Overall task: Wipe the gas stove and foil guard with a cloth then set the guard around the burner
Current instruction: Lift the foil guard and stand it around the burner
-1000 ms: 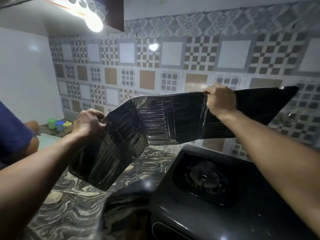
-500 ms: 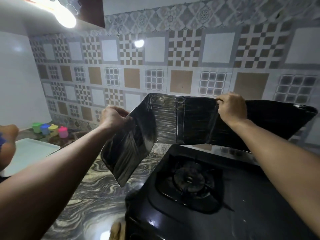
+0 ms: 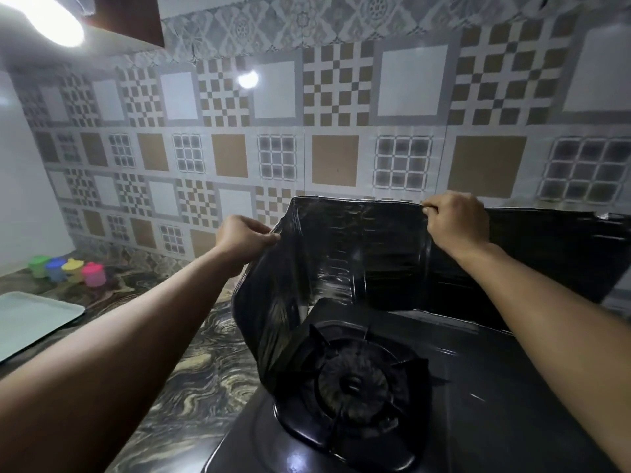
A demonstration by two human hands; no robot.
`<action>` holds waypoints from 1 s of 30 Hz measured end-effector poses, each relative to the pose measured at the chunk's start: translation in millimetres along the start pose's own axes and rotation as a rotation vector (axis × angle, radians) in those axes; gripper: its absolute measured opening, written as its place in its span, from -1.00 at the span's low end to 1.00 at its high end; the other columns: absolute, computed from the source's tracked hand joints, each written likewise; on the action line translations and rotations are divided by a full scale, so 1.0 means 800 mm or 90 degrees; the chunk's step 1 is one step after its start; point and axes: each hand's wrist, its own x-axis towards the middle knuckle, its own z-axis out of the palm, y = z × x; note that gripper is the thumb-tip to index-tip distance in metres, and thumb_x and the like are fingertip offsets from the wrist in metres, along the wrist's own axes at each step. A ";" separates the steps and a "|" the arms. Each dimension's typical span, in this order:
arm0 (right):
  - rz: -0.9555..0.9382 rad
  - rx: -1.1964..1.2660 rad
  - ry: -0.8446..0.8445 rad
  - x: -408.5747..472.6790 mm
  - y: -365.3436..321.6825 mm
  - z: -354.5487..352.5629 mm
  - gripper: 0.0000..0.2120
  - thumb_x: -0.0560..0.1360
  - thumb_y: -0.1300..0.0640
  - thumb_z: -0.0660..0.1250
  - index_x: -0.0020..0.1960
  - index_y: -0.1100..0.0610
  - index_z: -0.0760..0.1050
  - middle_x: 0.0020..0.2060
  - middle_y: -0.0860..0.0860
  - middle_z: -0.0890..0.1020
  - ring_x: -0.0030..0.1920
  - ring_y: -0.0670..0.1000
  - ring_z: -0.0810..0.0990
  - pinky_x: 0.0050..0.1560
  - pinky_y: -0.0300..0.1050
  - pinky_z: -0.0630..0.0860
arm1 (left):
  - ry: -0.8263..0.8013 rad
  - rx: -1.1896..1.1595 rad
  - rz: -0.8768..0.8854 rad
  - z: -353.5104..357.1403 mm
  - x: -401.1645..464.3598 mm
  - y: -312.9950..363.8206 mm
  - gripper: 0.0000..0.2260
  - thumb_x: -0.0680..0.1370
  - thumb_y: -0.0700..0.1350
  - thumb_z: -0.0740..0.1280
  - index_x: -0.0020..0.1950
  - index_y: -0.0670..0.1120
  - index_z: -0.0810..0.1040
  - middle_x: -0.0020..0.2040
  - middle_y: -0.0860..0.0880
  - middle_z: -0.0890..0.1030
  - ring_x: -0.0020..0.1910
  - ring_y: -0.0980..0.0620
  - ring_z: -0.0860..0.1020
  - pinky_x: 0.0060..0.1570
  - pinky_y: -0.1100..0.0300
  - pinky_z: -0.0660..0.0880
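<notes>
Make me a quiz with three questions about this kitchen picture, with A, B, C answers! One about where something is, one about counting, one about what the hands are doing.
1. Where is the foil guard?
A. Behind and left of the burner
B. On the tray
C. Flat on the counter

2. How many little coloured containers stand by the wall?
A. Two
B. Four
C. Six

3. What are the hands doing?
A. Resting flat
B. Both hanging idle
C. Both gripping the guard's top edge

Answers: 1 A, the guard curves around the burner's back and left. 2 B, green, blue, yellow, pink. 3 C, left hand and right hand pinch its edge.
</notes>
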 end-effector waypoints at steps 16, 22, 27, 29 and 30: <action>0.105 -0.198 -0.327 -0.006 0.086 0.037 -0.82 0.49 0.11 0.41 0.08 0.06 0.60 -0.02 0.13 0.63 -0.05 0.17 0.57 -0.14 -0.09 0.46 | -0.380 0.128 -0.158 0.040 0.029 -0.046 -0.72 0.45 -0.04 0.46 -0.04 -0.26 0.66 -0.12 -0.20 0.71 -0.14 -0.16 0.68 -0.01 -0.01 0.60; 0.076 -0.233 -0.339 0.007 0.092 0.029 -0.82 0.46 0.27 0.34 -0.08 0.02 0.63 -0.13 0.08 0.61 -0.17 0.13 0.52 -0.21 -0.13 0.37 | -0.451 0.037 -0.227 0.043 0.032 -0.021 -0.64 0.63 -0.02 0.19 0.01 -0.31 0.57 -0.09 -0.27 0.65 -0.17 -0.18 0.64 0.07 -0.07 0.55; 0.073 -0.274 -0.367 0.003 0.091 0.040 -0.79 0.45 0.15 0.41 0.08 0.02 0.59 0.06 0.10 0.61 0.04 0.17 0.58 -0.14 -0.10 0.44 | -0.460 0.053 -0.288 0.056 0.029 -0.018 -0.64 0.61 0.01 0.22 0.01 -0.28 0.61 -0.07 -0.25 0.68 -0.09 -0.19 0.63 0.15 -0.06 0.51; 0.071 -0.257 -0.366 0.003 0.088 0.042 -0.75 0.47 0.09 0.42 0.14 0.02 0.56 0.09 0.11 0.61 0.07 0.18 0.57 -0.12 -0.09 0.44 | -0.466 0.046 -0.293 0.058 0.027 -0.019 -0.63 0.61 -0.02 0.21 0.07 -0.31 0.61 0.02 -0.29 0.66 -0.05 -0.21 0.63 0.06 -0.05 0.54; 0.072 -0.239 -0.355 0.004 0.087 0.042 -0.74 0.48 0.10 0.42 0.16 0.02 0.57 0.09 0.11 0.61 0.06 0.18 0.57 -0.14 -0.10 0.43 | -0.468 0.036 -0.290 0.059 0.026 -0.018 -0.65 0.61 -0.04 0.19 0.05 -0.30 0.62 0.00 -0.29 0.66 -0.11 -0.20 0.64 -0.03 -0.02 0.56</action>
